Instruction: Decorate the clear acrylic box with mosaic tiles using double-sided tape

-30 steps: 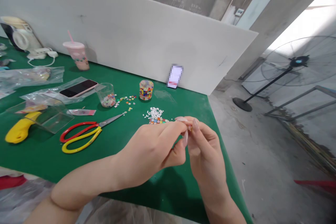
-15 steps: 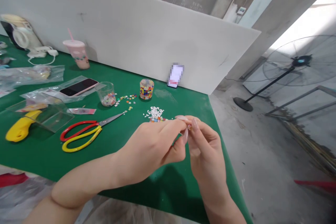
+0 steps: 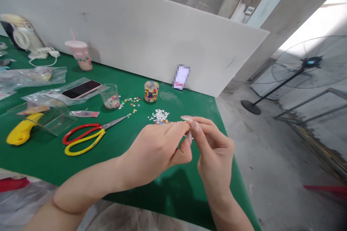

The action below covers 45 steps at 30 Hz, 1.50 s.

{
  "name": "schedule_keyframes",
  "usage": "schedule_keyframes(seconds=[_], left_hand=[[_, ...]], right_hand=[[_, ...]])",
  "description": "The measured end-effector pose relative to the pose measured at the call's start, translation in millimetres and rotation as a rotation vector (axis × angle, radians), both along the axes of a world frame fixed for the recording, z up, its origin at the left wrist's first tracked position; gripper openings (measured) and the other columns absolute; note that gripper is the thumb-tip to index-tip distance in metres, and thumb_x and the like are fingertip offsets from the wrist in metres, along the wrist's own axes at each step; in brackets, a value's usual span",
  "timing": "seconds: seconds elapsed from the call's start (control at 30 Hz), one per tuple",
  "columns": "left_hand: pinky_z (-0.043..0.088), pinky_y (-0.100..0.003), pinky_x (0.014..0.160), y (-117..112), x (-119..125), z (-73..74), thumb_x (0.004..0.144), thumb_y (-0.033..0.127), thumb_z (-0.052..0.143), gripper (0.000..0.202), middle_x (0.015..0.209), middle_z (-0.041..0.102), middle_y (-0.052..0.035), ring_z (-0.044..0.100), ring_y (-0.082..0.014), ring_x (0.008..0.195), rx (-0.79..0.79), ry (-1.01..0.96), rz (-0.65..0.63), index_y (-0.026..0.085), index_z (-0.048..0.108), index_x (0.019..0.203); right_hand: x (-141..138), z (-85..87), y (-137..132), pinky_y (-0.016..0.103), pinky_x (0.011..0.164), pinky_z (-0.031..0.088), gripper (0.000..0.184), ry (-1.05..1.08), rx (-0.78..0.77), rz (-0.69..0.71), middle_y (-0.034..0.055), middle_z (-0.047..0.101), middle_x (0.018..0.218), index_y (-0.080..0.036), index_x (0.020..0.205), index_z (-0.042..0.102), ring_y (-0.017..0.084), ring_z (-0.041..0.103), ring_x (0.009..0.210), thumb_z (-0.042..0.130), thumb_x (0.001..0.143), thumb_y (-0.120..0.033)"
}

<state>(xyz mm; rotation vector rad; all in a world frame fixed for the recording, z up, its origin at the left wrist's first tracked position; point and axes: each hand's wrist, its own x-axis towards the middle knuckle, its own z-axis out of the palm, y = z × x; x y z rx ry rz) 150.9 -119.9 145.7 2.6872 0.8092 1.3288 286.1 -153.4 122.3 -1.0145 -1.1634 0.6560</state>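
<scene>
White tile chips (image 3: 159, 116) heaped on the green table (image 3: 40, 158), just beyond my pinched fingertips

My left hand (image 3: 154, 151) and right hand (image 3: 217, 151) meet tip to tip above the table, both closed in a fine pinch; what sits between them is too small to tell. A mosaic cup (image 3: 151, 91) stands behind the chips, and red and yellow scissors (image 3: 84, 139) lie further left.

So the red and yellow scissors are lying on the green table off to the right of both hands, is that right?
No. The head view shows the red and yellow scissors lying on the green table to the left of both hands; the left hand and right hand meet by the table's right edge.
</scene>
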Motion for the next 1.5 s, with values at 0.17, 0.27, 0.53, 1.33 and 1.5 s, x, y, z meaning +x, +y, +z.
schedule_keyframes(seconds=[0.17, 0.27, 0.53, 1.33, 1.5], left_hand=[[0.034, -0.017, 0.041, -1.3, 1.4, -1.8, 0.082, 0.011, 0.041, 0.021, 0.049, 0.047, 0.0069, 0.039, -0.0067, 0.041, 0.069, -0.005, 0.07, 0.017, 0.056, 0.068], [0.034, -0.018, 0.041, -2.5, 1.8, -2.4, 0.081, 0.011, 0.041, 0.021, 0.048, 0.048, 0.0067, 0.04, -0.0069, 0.04, 0.093, -0.017, 0.103, 0.016, 0.058, 0.069], [0.035, -0.016, 0.042, -5.9, 1.8, -1.5, 0.082, 0.012, 0.039, 0.022, 0.048, 0.054, 0.0062, 0.045, -0.0068, 0.04, 0.084, -0.017, 0.12, 0.017, 0.058, 0.071], [0.028, -0.015, 0.04, 22.6, -17.8, 16.5, 0.082, 0.018, 0.049, 0.018, 0.05, 0.045, 0.0082, 0.036, -0.0055, 0.044, -0.497, 0.028, -0.101, 0.017, 0.063, 0.072], [0.036, -0.019, 0.048, 75.3, -30.9, 5.1, 0.089, 0.031, 0.046, 0.025, 0.056, 0.055, 0.0058, 0.049, -0.0091, 0.051, -0.63, 0.271, 0.144, 0.019, 0.067, 0.081]], right_hand=[[-0.5, -0.2, -0.5, 0.037, 0.085, 0.052, 0.011, -0.034, 0.005, -0.016, 0.0003, 0.074, 0.094, -0.031, 0.084, 0.078, 0.019, 0.067, 0.093, 0.068, 0.087, -0.026], [-0.4, 0.2, -0.5, 0.037, 0.086, 0.051, 0.012, -0.018, -0.003, 0.007, 0.0, 0.074, 0.092, -0.031, 0.085, 0.078, 0.019, 0.067, 0.091, 0.067, 0.088, -0.028], [2.1, 1.5, -0.2, 0.036, 0.085, 0.053, 0.011, -0.005, -0.024, 0.077, 0.0018, 0.075, 0.094, -0.03, 0.087, 0.079, 0.02, 0.067, 0.093, 0.068, 0.087, -0.029], [8.3, 0.1, 16.1, 0.028, 0.084, 0.052, 0.017, 0.359, -0.193, 0.319, -0.0004, 0.077, 0.087, -0.027, 0.083, 0.079, 0.015, 0.068, 0.087, 0.066, 0.088, -0.038], [16.8, -3.3, 26.2, 0.028, 0.08, 0.051, 0.01, 0.022, -0.125, 0.123, -0.0004, 0.076, 0.088, -0.026, 0.081, 0.076, 0.016, 0.067, 0.087, 0.07, 0.085, -0.033]])
